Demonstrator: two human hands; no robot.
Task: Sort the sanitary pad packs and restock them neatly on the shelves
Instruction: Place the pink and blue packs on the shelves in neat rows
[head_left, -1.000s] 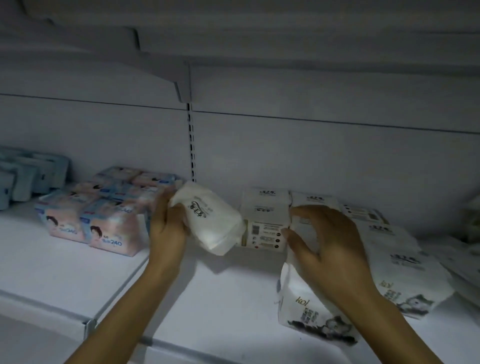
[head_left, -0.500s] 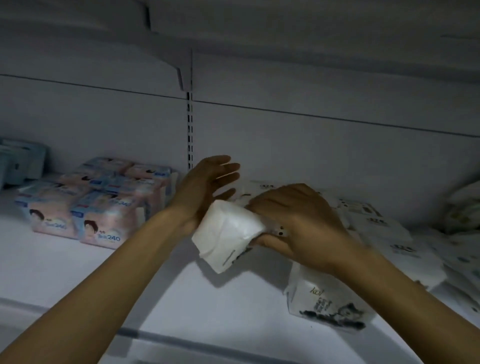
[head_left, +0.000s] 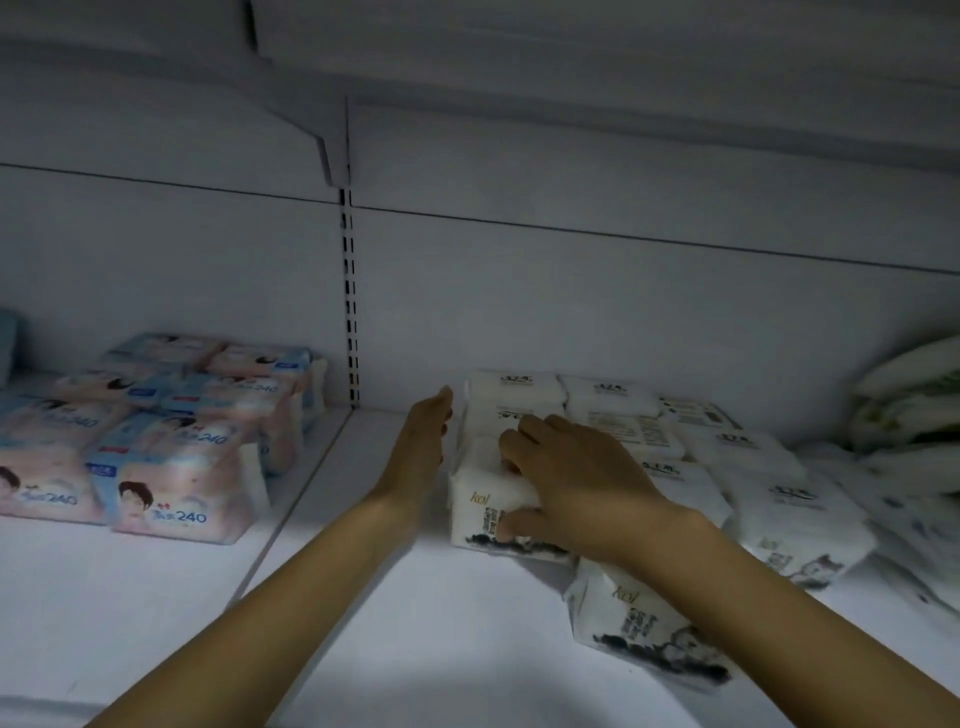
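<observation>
While straight-fingered beside the pillowy white pack (head_left: 475, 512), left hand (head_left: 422, 452); right hand (head_left: 582, 483) grip clamped on its plastic wrap.

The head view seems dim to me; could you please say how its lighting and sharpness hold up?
Head view: dim, bluish light, darkest towards the top; the shelf is brightest at the front; "240" on the pink packs reads clearly, while the packs at far right are soft and murky; no glare.
</observation>
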